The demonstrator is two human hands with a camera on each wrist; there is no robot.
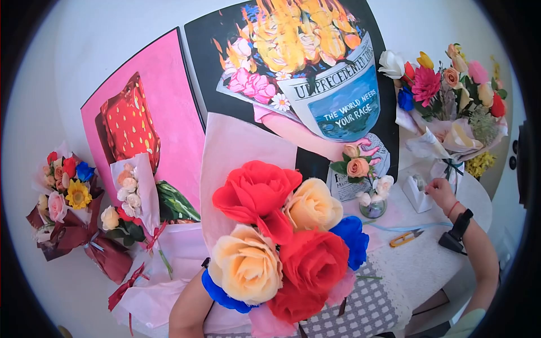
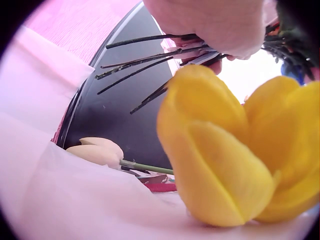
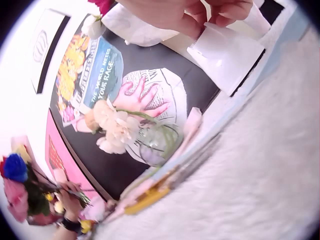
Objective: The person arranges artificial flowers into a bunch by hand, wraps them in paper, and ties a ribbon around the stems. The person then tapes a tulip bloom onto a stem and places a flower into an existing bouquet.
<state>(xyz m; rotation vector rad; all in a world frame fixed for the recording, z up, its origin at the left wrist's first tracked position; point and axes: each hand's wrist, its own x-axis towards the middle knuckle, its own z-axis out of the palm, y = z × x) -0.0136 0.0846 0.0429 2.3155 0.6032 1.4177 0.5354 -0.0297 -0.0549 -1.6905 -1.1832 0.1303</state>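
A large bouquet of red, cream and blue flowers (image 1: 256,248) fills the middle of the head view. Its dark bare stems (image 2: 145,62) are gripped by the left hand (image 2: 215,22), fingers curled round them; the head view hides that hand behind the blooms, while the right wrist view shows it (image 3: 71,206) far off at lower left. At the right of the table, the right hand (image 1: 441,194) is at a small white dispenser (image 1: 417,194). Seen from the right wrist, the bent fingers of the right hand (image 3: 200,12) pinch at the dispenser's serrated top edge (image 3: 225,57); any tape between them is unclear.
Orange-handled snips (image 1: 406,239) and a light blue ribbon (image 1: 417,227) lie by a small glass vase (image 1: 372,207). Wrapped bouquets stand at left (image 1: 104,248) and right (image 1: 462,138). Two paintings lean behind. Yellow flowers (image 2: 215,165) are close to the left wrist camera.
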